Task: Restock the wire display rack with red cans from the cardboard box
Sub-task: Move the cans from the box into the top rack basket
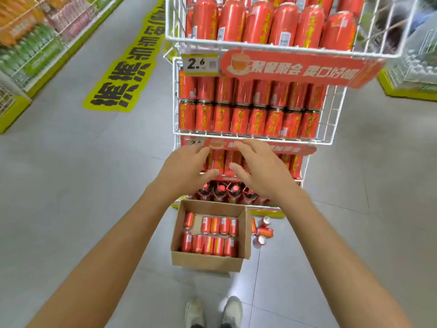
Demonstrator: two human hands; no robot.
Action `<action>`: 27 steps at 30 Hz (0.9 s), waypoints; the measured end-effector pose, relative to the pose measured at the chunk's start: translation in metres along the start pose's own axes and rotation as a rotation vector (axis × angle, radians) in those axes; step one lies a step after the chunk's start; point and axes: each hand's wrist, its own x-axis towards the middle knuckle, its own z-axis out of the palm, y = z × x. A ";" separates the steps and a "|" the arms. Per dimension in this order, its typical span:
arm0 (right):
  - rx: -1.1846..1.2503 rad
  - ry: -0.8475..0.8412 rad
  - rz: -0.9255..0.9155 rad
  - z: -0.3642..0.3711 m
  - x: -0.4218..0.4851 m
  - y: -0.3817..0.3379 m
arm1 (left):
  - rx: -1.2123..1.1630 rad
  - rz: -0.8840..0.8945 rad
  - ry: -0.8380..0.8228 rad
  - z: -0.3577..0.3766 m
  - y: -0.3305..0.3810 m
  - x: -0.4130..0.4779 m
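Empty, fingers apart — left grip [186, 169], right grip [262, 172], before third tier of rack [335, 114]. Advised: reach down to box [208, 262], take cans [210, 245] by sides, seat upright, labels forward.

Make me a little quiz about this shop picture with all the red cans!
1. True or false: the left hand and the right hand each hold a can.
2. Where does the cardboard box stand? A: on the floor in front of the wire rack. B: on the top shelf. C: in the person's arms.
3. Fill in: the price tag on the rack reads ___.
Key: 1 false, both hands are empty with fingers spread. 2 A. 3 2.6.
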 end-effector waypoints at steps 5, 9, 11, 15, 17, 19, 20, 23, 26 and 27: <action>0.107 -0.229 0.046 0.175 -0.017 0.023 | -0.031 -0.142 -0.248 0.153 -0.046 -0.036; 0.073 -0.370 0.123 0.315 -0.036 0.058 | -0.054 -0.185 -0.344 0.284 -0.066 -0.048; 0.088 -0.405 0.156 0.384 -0.035 0.077 | -0.077 -0.203 -0.355 0.351 -0.078 -0.043; 0.202 -0.442 0.241 0.524 -0.015 0.115 | -0.147 -0.241 -0.371 0.491 -0.115 -0.020; 0.239 -0.454 0.280 0.596 -0.002 0.134 | -0.198 -0.249 -0.379 0.561 -0.133 -0.005; 0.258 -0.471 0.329 0.662 0.012 0.151 | -0.245 -0.269 -0.382 0.628 -0.150 0.010; 0.263 -0.478 0.357 0.692 0.019 0.159 | -0.266 -0.286 -0.396 0.658 -0.159 0.016; 0.301 -0.481 0.454 0.768 0.036 0.180 | -0.326 -0.338 -0.419 0.738 -0.183 0.034; 0.335 -0.438 0.572 0.822 0.053 0.193 | -0.369 -0.451 -0.401 0.799 -0.201 0.051; 0.340 -0.412 0.606 0.834 0.058 0.194 | -0.378 -0.508 -0.407 0.815 -0.204 0.055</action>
